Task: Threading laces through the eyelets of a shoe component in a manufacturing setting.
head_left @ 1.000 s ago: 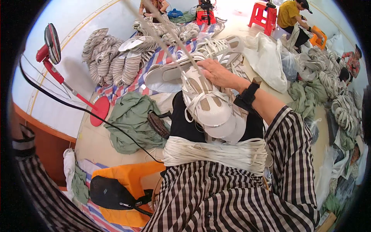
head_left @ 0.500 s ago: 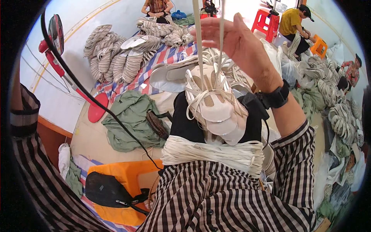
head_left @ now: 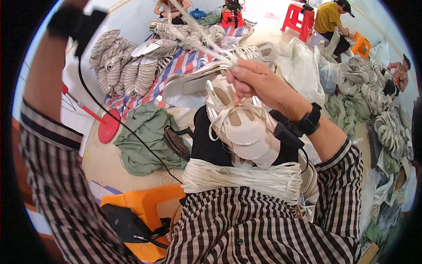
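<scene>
Pale floor (head_left: 99, 165) shows left of the white shoe upper (head_left: 241, 128), with a striped sheet (head_left: 176, 65) beyond it. Upper lies atop similar uppers (head_left: 269, 152) on a black-clad lap (head_left: 203, 136). Right hand (head_left: 260, 81) is just above the upper, fingers closed on a white lace (head_left: 226, 58) that runs up and leftward in two strands. Left forearm (head_left: 44, 79) rises left of the upper; left hand out of view, grip cannot be told. Judgement: draw both strands evenly, flat and untwisted, keeping the upper steady against the pull.
</scene>
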